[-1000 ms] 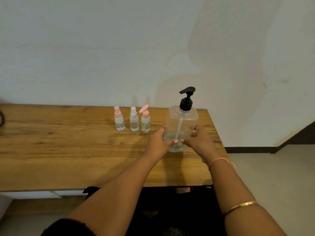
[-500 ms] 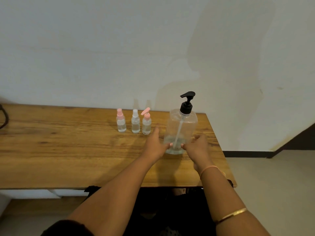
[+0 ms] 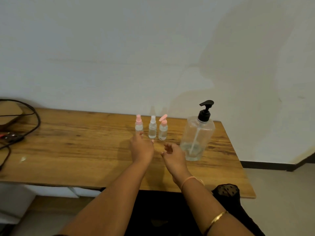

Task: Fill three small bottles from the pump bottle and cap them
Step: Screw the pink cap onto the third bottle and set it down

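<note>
A clear pump bottle [image 3: 197, 138] with a black pump head stands on the wooden table [image 3: 76, 150] at the right, with a little liquid at its bottom. Three small clear bottles stand in a row left of it: one with a pink spray top [image 3: 139, 124], one with a white spray top [image 3: 152, 127], one with a pink flip cap standing open [image 3: 163, 128]. My left hand [image 3: 142, 148] reaches toward the leftmost small bottle, a fingertip at its base, holding nothing. My right hand [image 3: 172, 155] hovers beside the pump bottle, fingers loosely curled, empty.
Black cables [image 3: 25, 126] and a brown box-like object [image 3: 8, 114] lie at the table's far left. A white wall runs behind the table. The table's right edge [image 3: 238, 159] drops to a tiled floor.
Both hands have let go of the pump bottle, which now stands alone at the right. Both hands moved left toward the small bottles. The view shifted left, showing the cables.
</note>
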Demonstrator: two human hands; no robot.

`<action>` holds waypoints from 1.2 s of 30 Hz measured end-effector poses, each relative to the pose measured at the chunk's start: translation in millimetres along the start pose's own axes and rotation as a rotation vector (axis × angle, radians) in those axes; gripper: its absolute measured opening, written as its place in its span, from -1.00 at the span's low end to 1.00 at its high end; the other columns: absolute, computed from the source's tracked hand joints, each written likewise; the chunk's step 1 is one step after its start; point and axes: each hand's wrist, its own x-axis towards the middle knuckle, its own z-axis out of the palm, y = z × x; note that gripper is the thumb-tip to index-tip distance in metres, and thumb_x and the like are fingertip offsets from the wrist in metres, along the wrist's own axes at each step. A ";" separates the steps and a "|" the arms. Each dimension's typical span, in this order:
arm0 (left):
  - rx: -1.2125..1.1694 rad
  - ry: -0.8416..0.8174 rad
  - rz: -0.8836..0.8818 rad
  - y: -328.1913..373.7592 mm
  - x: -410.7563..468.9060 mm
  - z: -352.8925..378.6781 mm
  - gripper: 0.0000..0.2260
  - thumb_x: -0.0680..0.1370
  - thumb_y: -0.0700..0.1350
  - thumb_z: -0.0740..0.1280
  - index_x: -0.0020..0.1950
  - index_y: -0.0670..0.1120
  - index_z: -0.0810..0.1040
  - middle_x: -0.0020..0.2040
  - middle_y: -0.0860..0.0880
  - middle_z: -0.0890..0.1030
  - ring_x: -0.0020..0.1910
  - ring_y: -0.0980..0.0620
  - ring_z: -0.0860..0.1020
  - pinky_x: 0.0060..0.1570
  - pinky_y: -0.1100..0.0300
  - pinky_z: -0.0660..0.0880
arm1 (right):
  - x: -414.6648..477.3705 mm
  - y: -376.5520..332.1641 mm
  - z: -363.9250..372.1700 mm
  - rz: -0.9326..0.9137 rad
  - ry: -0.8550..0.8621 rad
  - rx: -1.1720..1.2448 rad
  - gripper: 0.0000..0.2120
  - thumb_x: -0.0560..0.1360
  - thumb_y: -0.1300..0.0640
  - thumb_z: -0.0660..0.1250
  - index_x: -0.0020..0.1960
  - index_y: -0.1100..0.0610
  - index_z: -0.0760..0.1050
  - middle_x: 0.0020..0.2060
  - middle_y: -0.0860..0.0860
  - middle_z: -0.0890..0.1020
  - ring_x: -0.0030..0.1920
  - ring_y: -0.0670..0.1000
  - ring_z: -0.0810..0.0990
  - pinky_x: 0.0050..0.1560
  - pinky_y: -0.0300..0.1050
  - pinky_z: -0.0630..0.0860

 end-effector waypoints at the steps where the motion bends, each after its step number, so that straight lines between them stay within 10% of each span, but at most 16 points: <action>1: 0.004 0.020 -0.033 -0.5 7.7 -2.9 -0.59 0.49 -0.20 0.39 0.30 -0.07 0.38 0.26 -0.07 0.43 0.17 -0.07 0.47 0.02 0.10 0.46 | 3.6 -3.2 4.6 -0.054 -0.002 -0.038 -0.65 0.53 0.30 0.28 0.30 0.16 0.41 0.17 0.01 0.50 0.21 -0.01 0.45 0.20 -0.19 0.39; 11: 0.093 -0.066 -0.049 -20.9 74.1 7.4 -0.22 0.49 -0.13 0.40 0.54 -0.07 -0.04 0.52 -0.12 0.16 0.45 -0.19 0.23 0.31 -0.07 0.31 | 59.2 -11.4 41.6 -0.232 0.224 0.017 -0.35 0.52 0.36 0.23 0.51 0.12 0.04 0.46 0.02 0.19 0.44 0.02 0.17 0.22 -0.41 0.09; 16: 0.081 -0.140 0.061 -29.9 92.3 18.8 -0.44 0.53 -0.19 0.34 0.47 -0.06 0.19 0.35 -0.10 0.41 0.28 -0.09 0.42 0.08 0.11 0.38 | 82.6 0.0 47.4 -0.244 0.227 0.068 -0.43 0.49 0.32 0.29 0.43 0.02 0.23 0.32 -0.03 0.40 0.33 0.02 0.36 0.32 -0.07 0.34; 28: 0.028 -0.188 0.191 -37.7 97.3 25.1 -0.64 0.50 -0.21 0.38 0.28 -0.04 0.44 0.01 0.08 0.52 0.04 0.06 0.49 -0.05 0.20 0.39 | 92.7 3.8 51.6 -0.321 0.223 0.027 -0.47 0.48 0.33 0.30 0.36 -0.07 0.34 0.19 -0.10 0.54 0.16 -0.07 0.50 0.10 -0.21 0.46; 36: 0.020 -0.233 0.203 -36.5 106.4 25.5 -0.54 0.47 -0.20 0.41 0.34 -0.08 0.41 0.18 0.00 0.55 0.16 0.02 0.49 0.09 0.14 0.45 | 106.4 2.1 51.0 -0.322 0.193 0.031 -0.48 0.45 0.32 0.35 0.29 -0.09 0.36 0.06 -0.14 0.53 0.05 -0.09 0.51 -0.06 -0.33 0.41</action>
